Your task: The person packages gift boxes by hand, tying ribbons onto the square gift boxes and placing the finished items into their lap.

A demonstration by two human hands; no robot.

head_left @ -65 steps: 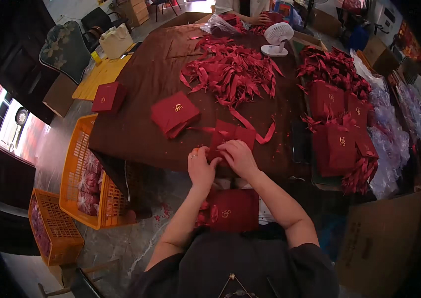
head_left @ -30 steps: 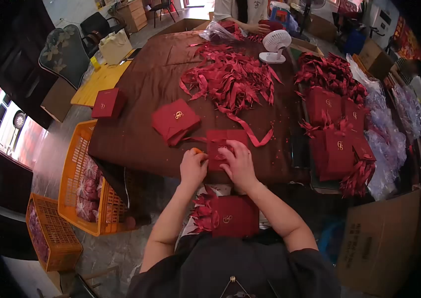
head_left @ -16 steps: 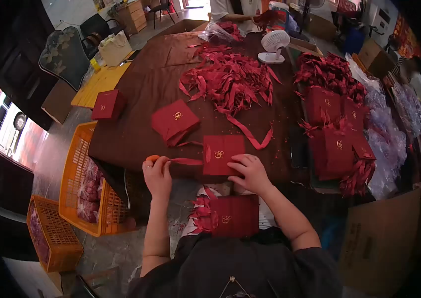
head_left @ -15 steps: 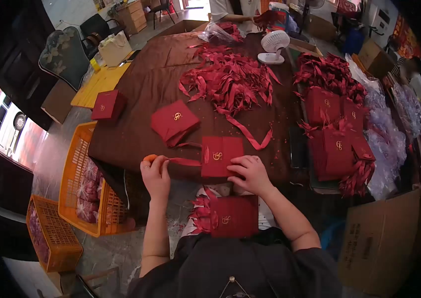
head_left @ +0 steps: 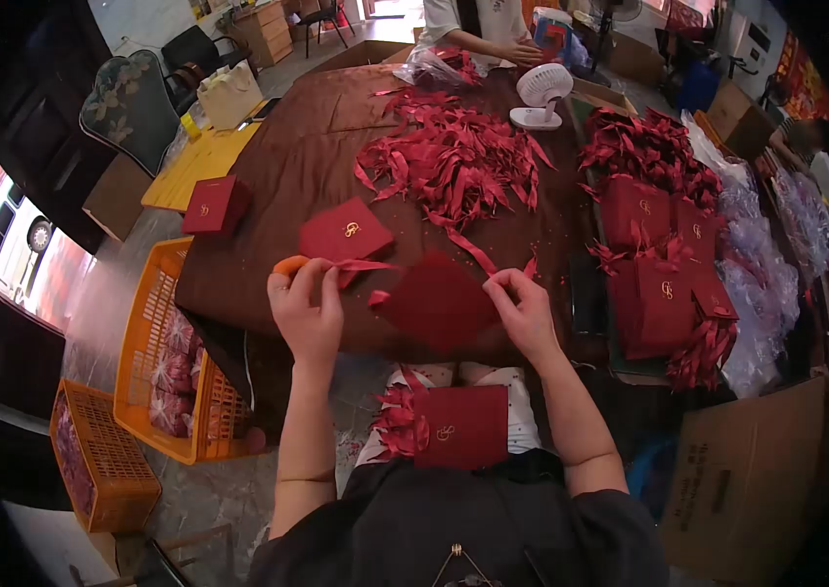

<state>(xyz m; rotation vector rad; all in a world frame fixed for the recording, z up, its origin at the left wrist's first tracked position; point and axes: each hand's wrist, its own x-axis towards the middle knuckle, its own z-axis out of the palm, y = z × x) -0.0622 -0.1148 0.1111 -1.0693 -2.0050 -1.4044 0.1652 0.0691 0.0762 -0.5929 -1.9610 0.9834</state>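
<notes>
A dark red card (head_left: pixel 439 303), blurred and turned corner-down, is between my two hands over the near edge of the cloth-covered table. My left hand (head_left: pixel 309 308), with an orange cover on one finger, pinches a red ribbon (head_left: pixel 365 265) that runs toward the card. At the card's right corner, the thumb and fingers of my right hand (head_left: pixel 527 311) are pressed together. Beyond my left hand lies a stack of red cards (head_left: pixel 346 233) with a gold emblem. On my lap rest more red cards (head_left: pixel 463 427), with ribbons (head_left: pixel 401 421) bunched at their left side.
A large heap of red ribbons (head_left: pixel 458 157) covers the table's middle, near a white fan (head_left: pixel 541 96). Stacked cards (head_left: pixel 664 303) fill the right side. A red box (head_left: pixel 216 205) sits left; orange crates (head_left: pixel 150 342) stand below. Across the table is another person (head_left: pixel 473 39).
The card has turned from lying square with its emblem up to a blurred diamond showing a plain face. My right hand has gone from lying on its edge to pinching at its corner.
</notes>
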